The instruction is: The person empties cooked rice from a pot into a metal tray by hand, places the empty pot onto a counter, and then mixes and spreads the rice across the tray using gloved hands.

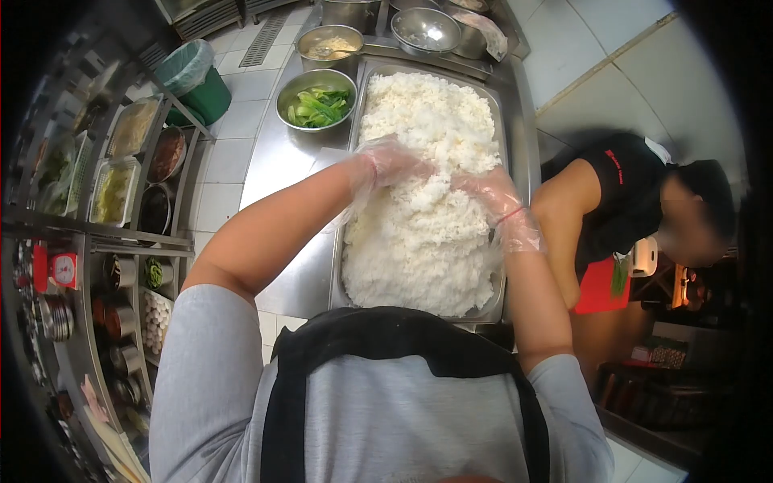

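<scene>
A deep rectangular metal tray (pixel 338 278) is heaped with cooked white rice (pixel 419 258). Both my hands wear clear plastic gloves, banded at the wrists. From the left side, my left hand (pixel 394 163) reaches into the heap, its fingers closed into the rice and their tips buried. Facing it across a raised ridge of rice, my right hand (pixel 489 196) closes into the grains near the tray's right side, with its fingertips also hidden. Just beyond my left hand stands a metal bowl (pixel 282 113) of green leafy vegetables (pixel 320 107).
Farther back are a pot (pixel 304 56) of pale food and a metal bowl (pixel 427 30). A co-worker (pixel 620 193) bends close on the right beside a red board (pixel 600 286). Shelves (pixel 129 241) with containers line the left; a green bin (pixel 205 97) stands behind them.
</scene>
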Demonstrator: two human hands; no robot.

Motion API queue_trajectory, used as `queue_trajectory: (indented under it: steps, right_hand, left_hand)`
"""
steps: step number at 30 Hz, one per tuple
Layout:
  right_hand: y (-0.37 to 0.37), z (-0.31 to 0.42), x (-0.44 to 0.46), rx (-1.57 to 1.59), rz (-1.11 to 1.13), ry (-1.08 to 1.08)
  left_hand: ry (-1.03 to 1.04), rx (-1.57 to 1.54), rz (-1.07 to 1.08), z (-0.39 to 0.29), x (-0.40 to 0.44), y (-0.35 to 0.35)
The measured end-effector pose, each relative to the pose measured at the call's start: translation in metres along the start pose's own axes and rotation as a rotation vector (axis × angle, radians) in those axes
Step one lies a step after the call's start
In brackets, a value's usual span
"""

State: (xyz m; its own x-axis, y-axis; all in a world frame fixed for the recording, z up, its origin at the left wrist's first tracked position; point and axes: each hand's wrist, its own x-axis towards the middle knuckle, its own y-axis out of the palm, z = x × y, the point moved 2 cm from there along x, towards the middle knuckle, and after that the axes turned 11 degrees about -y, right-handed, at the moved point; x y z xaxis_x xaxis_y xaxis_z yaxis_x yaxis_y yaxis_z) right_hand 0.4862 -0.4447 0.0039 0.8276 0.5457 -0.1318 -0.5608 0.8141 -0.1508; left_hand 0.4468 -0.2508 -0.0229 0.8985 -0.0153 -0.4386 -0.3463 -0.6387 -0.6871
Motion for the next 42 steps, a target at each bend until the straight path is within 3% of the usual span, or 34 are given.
queue_trajectory:
  steps: [2, 5, 8, 9, 13, 16, 19, 22, 25, 28, 30, 33, 39, 42]
  right_hand:
    - [-0.001, 0.014, -0.002, -0.114, 0.038, -0.010]
    - [-0.003, 0.029, -0.001, -0.322, -0.020, -0.175]
    - [-0.011, 0.046, 0.008, -0.408, -0.074, -0.309]
    - [-0.013, 0.057, 0.009, -0.407, -0.103, -0.280]
    - [-0.018, 0.088, 0.004, -0.398, -0.150, -0.266]
    - [-0.027, 0.076, 0.013, -0.503, -0.127, -0.366]
    - [-0.025, 0.069, 0.014, -0.650, -0.126, -0.311]
    - [-0.027, 0.065, 0.012, -0.686, -0.012, -0.336]
    - [-0.024, 0.073, 0.005, -0.818, 0.000, -0.421]
    - [-0.027, 0.066, 0.015, -0.881, -0.049, -0.491]
    - [-0.028, 0.055, 0.026, -0.934, -0.067, -0.501]
    - [-0.014, 0.053, 0.031, -0.923, -0.078, -0.267]
    - [-0.001, 0.066, 0.008, -0.681, -0.058, -0.323]
    - [0.028, 0.046, -0.002, -1.077, 0.213, -0.649]
  left_hand:
    - [-0.222, 0.113, 0.144, -0.038, -0.050, -0.035]
    - [-0.020, 0.091, 0.061, -0.021, -0.033, -0.027]
    - [0.259, 0.422, -0.092, -0.038, -0.042, -0.042]
    - [0.097, 0.264, -0.110, -0.047, -0.053, -0.051]
    - [0.294, 0.338, -0.241, -0.040, -0.030, -0.056]
    - [0.057, -0.283, -0.155, -0.053, -0.059, -0.064]
    - [0.171, -0.459, -0.120, -0.047, -0.050, -0.050]
    - [0.044, 0.088, 0.002, -0.050, -0.051, -0.056]
    - [0.134, -0.072, -0.202, -0.048, -0.048, -0.050]
    - [0.144, -0.241, -0.234, -0.046, -0.050, -0.045]
    - [0.084, -0.191, -0.204, -0.039, -0.030, -0.027]
    - [0.087, -0.057, -0.307, -0.028, -0.023, -0.006]
    - [0.216, -0.098, -0.542, -0.030, -0.046, 0.003]
    - [0.207, -0.052, -0.540, -0.036, -0.052, 0.005]
